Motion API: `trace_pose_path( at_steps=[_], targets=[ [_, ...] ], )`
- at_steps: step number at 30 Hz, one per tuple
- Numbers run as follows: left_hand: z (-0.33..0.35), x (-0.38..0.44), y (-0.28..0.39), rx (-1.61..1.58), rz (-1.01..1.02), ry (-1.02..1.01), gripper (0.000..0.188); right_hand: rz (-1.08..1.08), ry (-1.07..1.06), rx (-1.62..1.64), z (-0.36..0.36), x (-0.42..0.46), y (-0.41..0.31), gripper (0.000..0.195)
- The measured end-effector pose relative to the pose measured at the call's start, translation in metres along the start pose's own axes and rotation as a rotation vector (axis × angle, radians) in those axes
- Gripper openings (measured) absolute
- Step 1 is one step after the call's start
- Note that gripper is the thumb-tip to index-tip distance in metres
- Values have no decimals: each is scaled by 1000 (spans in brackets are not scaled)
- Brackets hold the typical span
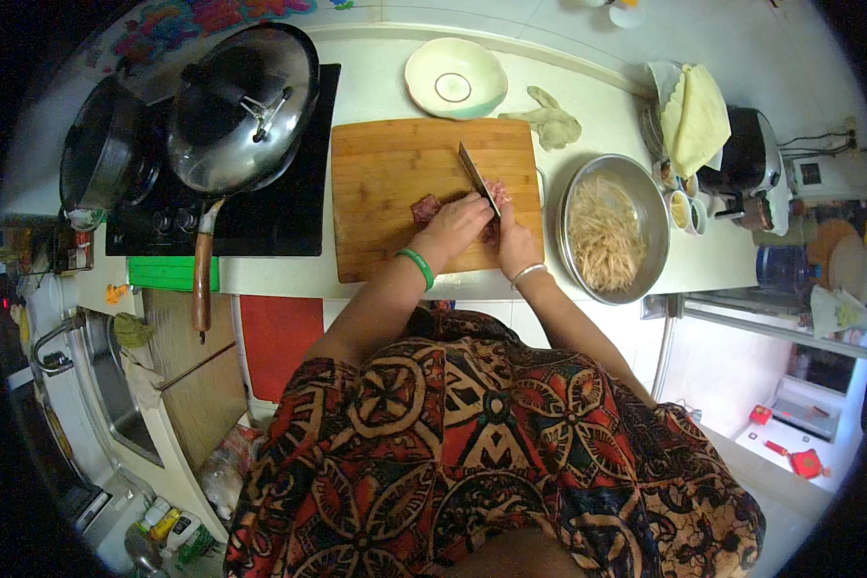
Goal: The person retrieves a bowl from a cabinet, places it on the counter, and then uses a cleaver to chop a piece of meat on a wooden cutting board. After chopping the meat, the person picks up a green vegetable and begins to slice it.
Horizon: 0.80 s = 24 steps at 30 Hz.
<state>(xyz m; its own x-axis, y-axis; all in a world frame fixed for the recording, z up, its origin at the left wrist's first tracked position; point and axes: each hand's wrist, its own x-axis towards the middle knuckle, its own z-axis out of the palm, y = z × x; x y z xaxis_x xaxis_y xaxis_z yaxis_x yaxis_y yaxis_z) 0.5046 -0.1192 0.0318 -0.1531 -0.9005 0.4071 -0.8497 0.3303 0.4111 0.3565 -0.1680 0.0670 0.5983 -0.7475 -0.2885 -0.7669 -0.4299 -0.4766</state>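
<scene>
On a bamboo cutting board, my right hand is closed around the handle of a kitchen knife. The blade stands on edge and points away from me. Just left of the blade, my left hand presses down with bent fingers, seemingly on meat that its fingers mostly hide. A chunk of raw red meat lies to the left of those fingers. Finely cut meat sits along the blade's right side. My left wrist wears a green band, my right wrist a silver bangle.
Right of the board is a steel bowl of pale shredded strips. Behind the board are a shallow ceramic bowl and a crumpled cloth. At left, a lidded wok rests on a black cooktop, its wooden handle jutting past the counter edge.
</scene>
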Motion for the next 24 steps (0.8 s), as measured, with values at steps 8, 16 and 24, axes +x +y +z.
trace_pose_path(
  at_steps=[8,16,24],
  targets=[
    [-2,1,-8,13,17,-100,13,-97,-81,-14,-58,17,-11,33],
    [-7,-2,-2,-55,-84,-194,21,41,-37,55,-21,2,-11,53],
    [-16,-2,0,3,-10,-76,13,-88,43,84,-16,29,-15,39]
  ],
)
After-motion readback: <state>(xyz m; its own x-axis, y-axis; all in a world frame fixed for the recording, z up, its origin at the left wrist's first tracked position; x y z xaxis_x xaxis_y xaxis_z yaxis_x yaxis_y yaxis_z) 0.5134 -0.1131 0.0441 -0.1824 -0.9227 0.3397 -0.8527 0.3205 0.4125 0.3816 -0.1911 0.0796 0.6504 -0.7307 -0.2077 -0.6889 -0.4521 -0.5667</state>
